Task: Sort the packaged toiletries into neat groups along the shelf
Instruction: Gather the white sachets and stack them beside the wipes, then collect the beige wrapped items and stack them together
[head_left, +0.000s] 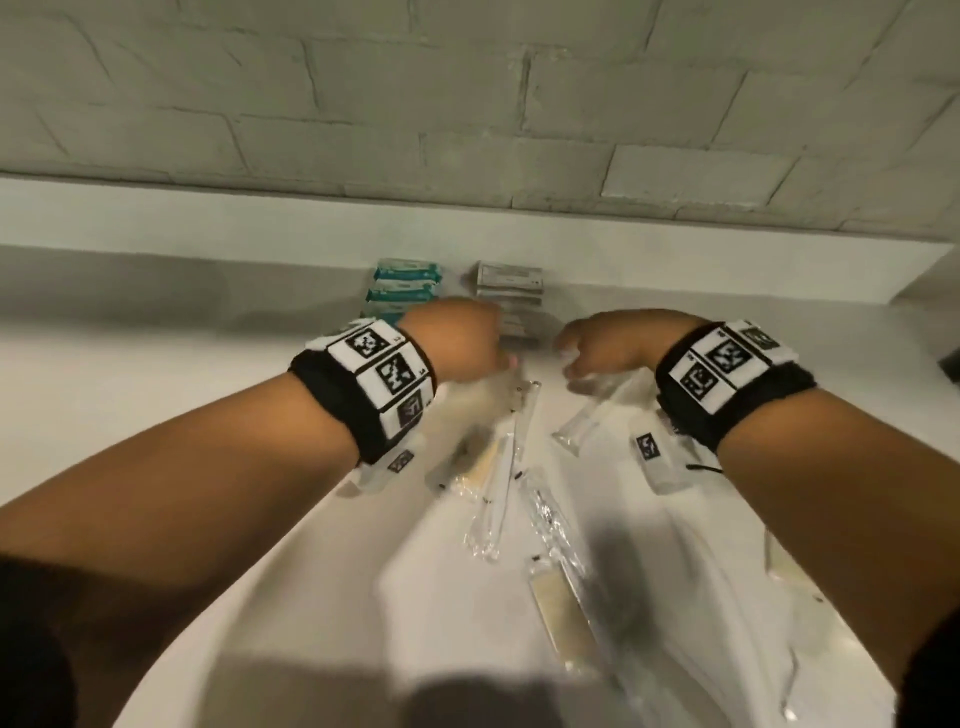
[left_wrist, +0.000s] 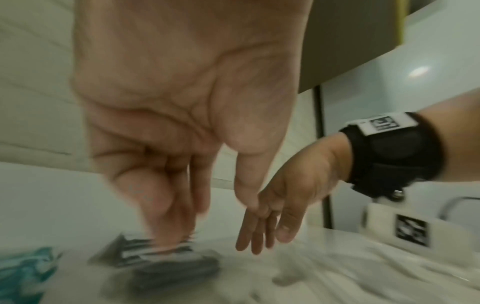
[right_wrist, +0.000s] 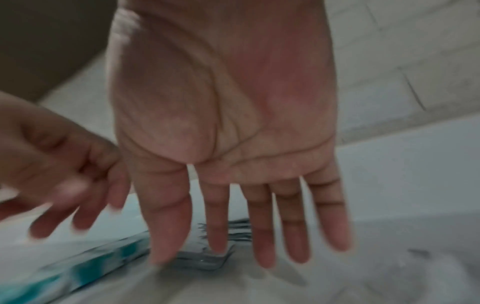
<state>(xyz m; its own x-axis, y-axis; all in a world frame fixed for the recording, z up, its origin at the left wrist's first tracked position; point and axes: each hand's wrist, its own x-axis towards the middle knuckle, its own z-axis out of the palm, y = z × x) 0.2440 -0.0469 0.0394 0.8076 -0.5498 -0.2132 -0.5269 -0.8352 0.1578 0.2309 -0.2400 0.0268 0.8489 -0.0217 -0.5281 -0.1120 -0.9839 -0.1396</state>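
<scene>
three teal packets (head_left: 405, 289), two hands (head_left: 457, 338)

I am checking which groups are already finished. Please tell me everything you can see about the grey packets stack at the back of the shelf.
The grey packets stack is a short row of flat grey-and-white packets, apparently in glossy wrapping with crimped ends, laid overlapping. It lies on the white shelf near the wall, just right of the teal packets. The left hand covers its near end, fingers reaching down onto it; blur hides the exact contact. Printing is unreadable.

Teal-and-white packets (head_left: 404, 287), grey packets (head_left: 509, 283), black-and-white checkered wristbands (head_left: 374, 379)
</scene>
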